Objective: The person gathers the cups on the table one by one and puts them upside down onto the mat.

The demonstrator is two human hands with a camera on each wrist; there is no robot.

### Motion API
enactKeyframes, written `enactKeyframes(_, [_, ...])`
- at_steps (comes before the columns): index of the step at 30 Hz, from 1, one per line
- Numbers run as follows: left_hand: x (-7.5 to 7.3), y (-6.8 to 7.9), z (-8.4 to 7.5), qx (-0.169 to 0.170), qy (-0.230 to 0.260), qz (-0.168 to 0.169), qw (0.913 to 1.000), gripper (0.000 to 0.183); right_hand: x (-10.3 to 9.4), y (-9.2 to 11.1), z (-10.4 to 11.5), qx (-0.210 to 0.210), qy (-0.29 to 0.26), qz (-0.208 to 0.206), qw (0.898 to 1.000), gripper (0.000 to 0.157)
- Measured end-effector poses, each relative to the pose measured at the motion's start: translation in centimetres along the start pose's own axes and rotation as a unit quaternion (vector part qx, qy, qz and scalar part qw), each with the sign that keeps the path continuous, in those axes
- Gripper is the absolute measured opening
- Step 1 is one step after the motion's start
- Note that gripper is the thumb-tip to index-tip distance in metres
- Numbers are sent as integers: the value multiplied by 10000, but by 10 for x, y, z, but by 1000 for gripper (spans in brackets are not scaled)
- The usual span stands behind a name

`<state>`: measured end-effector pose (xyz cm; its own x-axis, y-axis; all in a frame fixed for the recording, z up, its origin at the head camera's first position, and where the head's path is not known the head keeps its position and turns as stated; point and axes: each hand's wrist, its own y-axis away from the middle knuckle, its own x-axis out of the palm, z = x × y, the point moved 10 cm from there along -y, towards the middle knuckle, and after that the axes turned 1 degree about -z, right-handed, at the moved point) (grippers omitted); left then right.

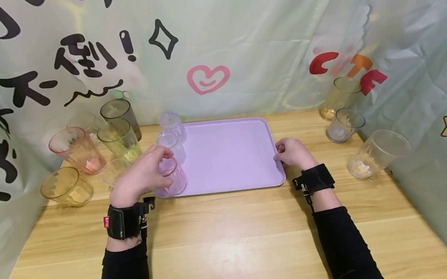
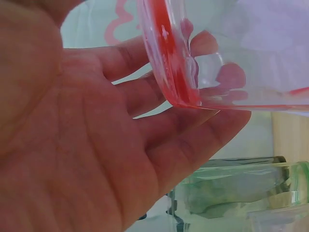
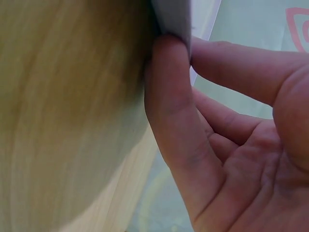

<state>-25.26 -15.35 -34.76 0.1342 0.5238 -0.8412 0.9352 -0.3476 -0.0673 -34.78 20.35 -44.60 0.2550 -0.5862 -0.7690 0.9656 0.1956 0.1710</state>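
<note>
My left hand [image 1: 140, 175] grips a pink-tinted glass [image 1: 177, 179] from above, at the front left corner of a lilac tray [image 1: 229, 156]. The left wrist view shows the fingers [image 2: 193, 140] curled along its side, with the thick red base [image 2: 166, 53] towards the palm, so it seems upside down. Behind it, a clear glass [image 1: 179, 154] and a pale violet glass [image 1: 174, 127] line the tray's left side. At the tray's right edge, my right hand [image 1: 294, 153] pinches the rim between thumb and fingers.
To the left stand several tinted glasses, among them an amber glass [image 1: 66, 188], a red glass [image 1: 83, 154], a yellow-green glass [image 1: 121, 141] and a grey glass [image 1: 131, 119]. On the right are a yellow glass [image 1: 339, 98], a blue-rimmed glass [image 1: 344, 126] and a clear glass [image 1: 378, 152]. Printed cloth [image 1: 257, 65] borders the table.
</note>
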Motion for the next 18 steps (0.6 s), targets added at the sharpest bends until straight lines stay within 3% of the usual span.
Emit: enactKeyframes(18, [10, -4, 12, -294, 140, 210, 9993, 56, 0, -1, 0, 21, -15, 4, 10000, 40])
